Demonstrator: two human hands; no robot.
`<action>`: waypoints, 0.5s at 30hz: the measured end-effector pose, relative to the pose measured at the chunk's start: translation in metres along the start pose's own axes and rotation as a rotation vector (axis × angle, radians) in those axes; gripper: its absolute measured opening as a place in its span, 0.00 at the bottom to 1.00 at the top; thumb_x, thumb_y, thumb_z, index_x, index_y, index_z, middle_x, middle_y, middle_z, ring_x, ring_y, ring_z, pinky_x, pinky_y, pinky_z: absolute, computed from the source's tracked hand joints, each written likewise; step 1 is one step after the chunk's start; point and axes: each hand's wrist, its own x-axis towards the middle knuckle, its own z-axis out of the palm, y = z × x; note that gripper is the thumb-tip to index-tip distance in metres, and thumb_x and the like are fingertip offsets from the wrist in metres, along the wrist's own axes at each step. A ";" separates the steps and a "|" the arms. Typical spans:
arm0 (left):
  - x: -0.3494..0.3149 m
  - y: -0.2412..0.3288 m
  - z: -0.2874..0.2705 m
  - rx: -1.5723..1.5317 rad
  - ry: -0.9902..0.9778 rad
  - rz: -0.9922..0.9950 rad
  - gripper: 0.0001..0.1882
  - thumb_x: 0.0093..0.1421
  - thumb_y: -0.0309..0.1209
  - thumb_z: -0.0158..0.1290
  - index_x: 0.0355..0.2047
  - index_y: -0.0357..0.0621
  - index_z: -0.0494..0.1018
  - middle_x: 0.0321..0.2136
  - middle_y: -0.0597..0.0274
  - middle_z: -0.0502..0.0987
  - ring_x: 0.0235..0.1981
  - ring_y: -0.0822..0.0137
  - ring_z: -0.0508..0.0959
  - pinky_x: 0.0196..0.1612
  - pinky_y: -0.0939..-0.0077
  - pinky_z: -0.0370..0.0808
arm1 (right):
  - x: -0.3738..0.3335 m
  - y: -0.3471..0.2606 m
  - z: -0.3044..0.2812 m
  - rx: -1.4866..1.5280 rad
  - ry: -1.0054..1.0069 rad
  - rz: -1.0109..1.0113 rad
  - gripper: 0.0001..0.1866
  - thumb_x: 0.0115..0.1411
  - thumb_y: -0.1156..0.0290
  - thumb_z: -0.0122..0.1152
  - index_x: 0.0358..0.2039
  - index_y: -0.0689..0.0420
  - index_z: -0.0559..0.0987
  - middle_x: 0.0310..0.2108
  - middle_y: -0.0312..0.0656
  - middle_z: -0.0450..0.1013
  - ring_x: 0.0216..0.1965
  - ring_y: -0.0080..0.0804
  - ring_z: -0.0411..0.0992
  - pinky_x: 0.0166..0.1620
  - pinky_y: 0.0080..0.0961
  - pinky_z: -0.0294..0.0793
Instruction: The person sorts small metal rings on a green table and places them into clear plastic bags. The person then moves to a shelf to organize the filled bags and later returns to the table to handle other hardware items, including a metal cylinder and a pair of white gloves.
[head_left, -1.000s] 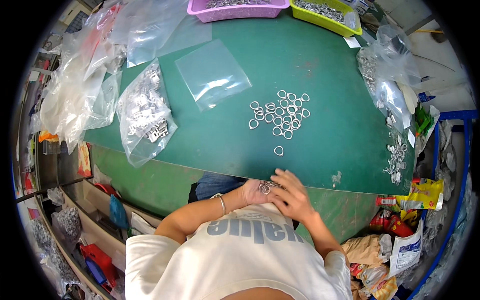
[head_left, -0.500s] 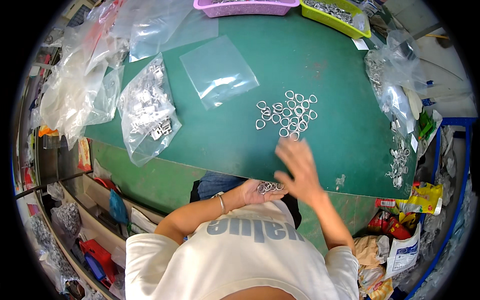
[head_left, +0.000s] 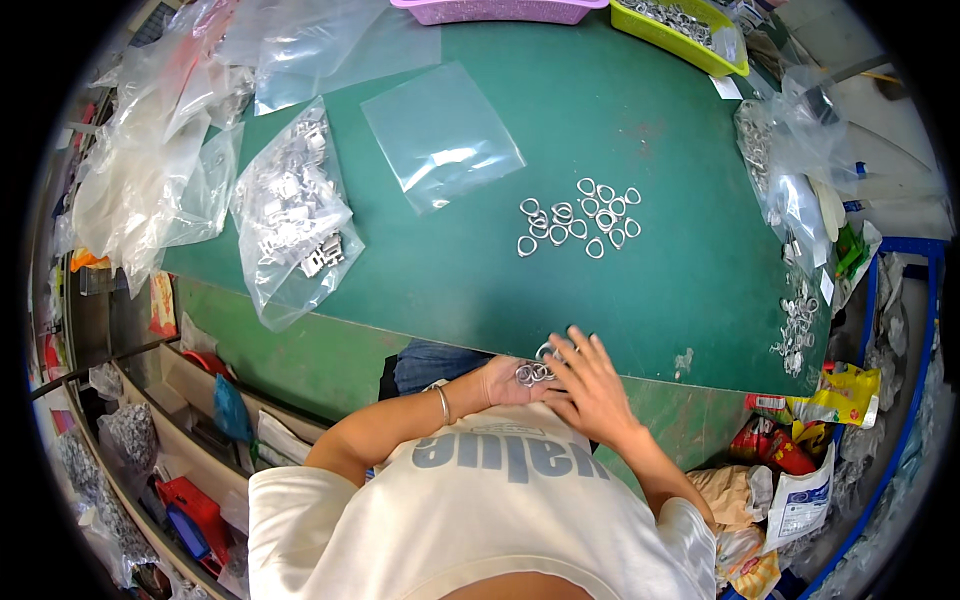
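Several small silver metal rings (head_left: 534,374) lie in my left hand (head_left: 503,382), which is cupped palm up just below the table's front edge. At that edge my right hand (head_left: 592,388) is palm down, fingers stretched out, beside the left palm. A few more rings (head_left: 546,351) show at its fingertips, partly covered by them. Farther in on the green table (head_left: 450,270), a loose scatter of the same rings (head_left: 605,221) lies flat, some of them overlapping.
Left on the table sits a clear bag of white and metal parts (head_left: 300,215), near a flat clear bag (head_left: 440,135). Pink (head_left: 500,12) and yellow-green (head_left: 690,45) baskets stand at the back. Small metal parts (head_left: 797,330) lie at the right edge.
My right hand has drawn back from the scatter to the table edge, bringing some rings to my left palm. The scatter has fewer rings. My left hand stays in place.
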 end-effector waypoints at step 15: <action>-0.003 -0.004 0.024 0.265 0.191 0.046 0.22 0.60 0.41 0.41 0.46 0.34 0.64 0.45 0.42 0.68 0.45 0.51 0.71 0.53 0.54 0.65 | 0.022 0.013 -0.020 -0.091 -0.003 0.086 0.32 0.47 0.63 0.60 0.52 0.62 0.63 0.58 0.48 0.53 0.61 0.44 0.48 0.60 0.42 0.47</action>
